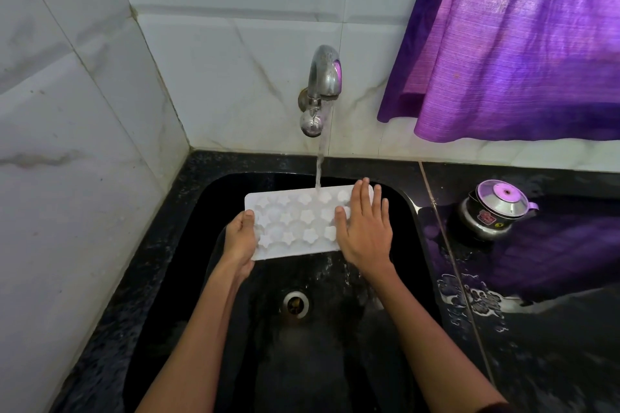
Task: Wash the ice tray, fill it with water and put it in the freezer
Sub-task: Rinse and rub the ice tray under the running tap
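Observation:
A white ice tray (295,221) with star-shaped and round moulds is held level over the black sink (214,204). My left hand (240,238) grips its left edge, thumb on top and fingers underneath. My right hand (365,228) lies flat on the tray's right end with straight fingers. Water runs from the chrome tap (322,84) onto the tray's far edge near the middle.
The sink drain (296,303) lies below the tray. A black stone counter (536,329) runs to the right with a small steel lidded pot (493,211) on it. A purple curtain (520,43) hangs at the upper right. Tiled walls close the left and back.

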The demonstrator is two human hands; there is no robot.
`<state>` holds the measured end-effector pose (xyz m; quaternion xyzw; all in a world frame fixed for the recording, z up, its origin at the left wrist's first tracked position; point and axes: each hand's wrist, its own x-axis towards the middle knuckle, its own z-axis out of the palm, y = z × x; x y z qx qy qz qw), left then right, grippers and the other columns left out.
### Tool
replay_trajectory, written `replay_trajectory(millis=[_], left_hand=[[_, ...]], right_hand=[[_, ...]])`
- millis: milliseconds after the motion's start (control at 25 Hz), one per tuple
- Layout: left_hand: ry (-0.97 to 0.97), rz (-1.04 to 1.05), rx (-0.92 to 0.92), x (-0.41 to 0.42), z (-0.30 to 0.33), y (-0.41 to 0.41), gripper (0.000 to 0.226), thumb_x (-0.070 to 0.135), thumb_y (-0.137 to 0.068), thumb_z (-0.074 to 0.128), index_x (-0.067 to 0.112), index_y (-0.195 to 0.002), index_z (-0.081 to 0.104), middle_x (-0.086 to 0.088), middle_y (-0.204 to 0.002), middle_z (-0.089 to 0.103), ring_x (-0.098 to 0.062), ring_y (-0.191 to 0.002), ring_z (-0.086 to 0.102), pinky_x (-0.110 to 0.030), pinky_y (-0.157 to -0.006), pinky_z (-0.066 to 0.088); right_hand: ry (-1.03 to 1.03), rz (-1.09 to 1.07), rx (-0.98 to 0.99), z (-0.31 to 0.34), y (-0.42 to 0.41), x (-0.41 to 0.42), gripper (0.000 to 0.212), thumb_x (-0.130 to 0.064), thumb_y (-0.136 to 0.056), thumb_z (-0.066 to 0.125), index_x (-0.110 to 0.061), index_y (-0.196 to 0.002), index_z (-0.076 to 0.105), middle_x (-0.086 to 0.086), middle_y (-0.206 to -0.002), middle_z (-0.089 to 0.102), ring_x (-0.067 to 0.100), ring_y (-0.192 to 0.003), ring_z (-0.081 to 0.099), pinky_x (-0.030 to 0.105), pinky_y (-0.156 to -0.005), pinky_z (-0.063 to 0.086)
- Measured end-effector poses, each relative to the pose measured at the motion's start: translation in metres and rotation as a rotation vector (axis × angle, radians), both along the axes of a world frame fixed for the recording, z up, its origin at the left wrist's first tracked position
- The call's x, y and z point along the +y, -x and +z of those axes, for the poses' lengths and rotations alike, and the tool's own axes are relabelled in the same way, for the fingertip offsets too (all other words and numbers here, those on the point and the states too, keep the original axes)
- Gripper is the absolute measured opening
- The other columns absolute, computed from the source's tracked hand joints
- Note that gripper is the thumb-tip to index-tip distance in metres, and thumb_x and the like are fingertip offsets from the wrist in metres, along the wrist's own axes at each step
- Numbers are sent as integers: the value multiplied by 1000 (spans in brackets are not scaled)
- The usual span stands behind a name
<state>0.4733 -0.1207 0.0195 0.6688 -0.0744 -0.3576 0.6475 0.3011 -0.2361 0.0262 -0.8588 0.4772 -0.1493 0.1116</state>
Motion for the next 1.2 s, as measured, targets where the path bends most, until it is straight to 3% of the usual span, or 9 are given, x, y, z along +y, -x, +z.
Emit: replay_trajectory(millis=[120, 240, 320, 480, 720, 840, 1040, 1200], left_hand=[[0, -1, 4, 0, 1, -3, 24, 25, -103, 35, 17, -103, 58, -3, -96, 66, -18, -85, 65, -31, -60, 53], [16, -20, 9, -3, 3, 1, 25, 24, -103, 35, 17, -100, 59, -3, -93, 68, -16, -81, 67, -27, -54, 54], [20, -41, 5, -5, 1, 6, 27, 23, -103, 34, 17, -99, 60, -3, -90, 69, -13, -75, 68, -24, -51, 54], [15, -89, -19, 0, -1, 6, 31, 26, -103, 35, 19, -99, 65, -2, -90, 73, -12, -81, 71, -22, -60, 54], [37, -49, 65, 8, 1, -1, 29, 24, -103, 35, 11, -111, 60, -7, -98, 68, -17, -84, 67, -28, -57, 55], [53, -46, 78, 3, 3, 5, 26, 21, -103, 35, 12, -106, 60, -8, -95, 68, -18, -80, 67, -27, -53, 55], [24, 11, 3, -1, 9, 5, 23, 23, -103, 37, 16, -101, 58, -1, -89, 66, -15, -77, 64, -22, -46, 53], [0, -1, -30, 8, 12, -6, 23, 26, -103, 36, 17, -107, 58, 1, -92, 66, -14, -80, 65, -26, -54, 53]], right_hand=[[12, -6, -14, 4, -14, 13, 64, -43, -100, 18, -9, -150, -3, 9, -160, -7, 24, -146, -14, 35, -117, -13], [13, 147, 0, 5, -38, 37, 62, -46, -100, 11, -12, -146, -14, 5, -156, -18, 22, -143, -23, 36, -117, -15], [20, 236, -21, 4, -55, 57, 61, -44, -100, 11, -14, -148, -11, 2, -155, -19, 21, -143, -23, 37, -117, -15], [81, 376, 8, 4, -73, 81, 60, -38, -98, 6, -12, -151, 8, 6, -161, 1, 21, -146, -14, 38, -117, -14], [196, 559, 109, -1, -49, 66, 55, -42, -99, 13, -23, -151, 15, -3, -159, 16, 20, -148, 7, 41, -118, -4], [200, 525, 108, -3, -30, 56, 56, -46, -99, 17, -25, -151, 17, -5, -158, 16, 17, -147, 14, 40, -119, 4], [80, 284, 41, -5, -4, 35, 61, -55, -96, 6, -26, -149, -7, -8, -158, -9, 16, -146, -12, 39, -118, -9], [-71, 132, -29, -1, 18, 14, 59, -50, -99, 13, -25, -146, -13, -7, -156, -17, 16, -145, -14, 40, -120, -3]])
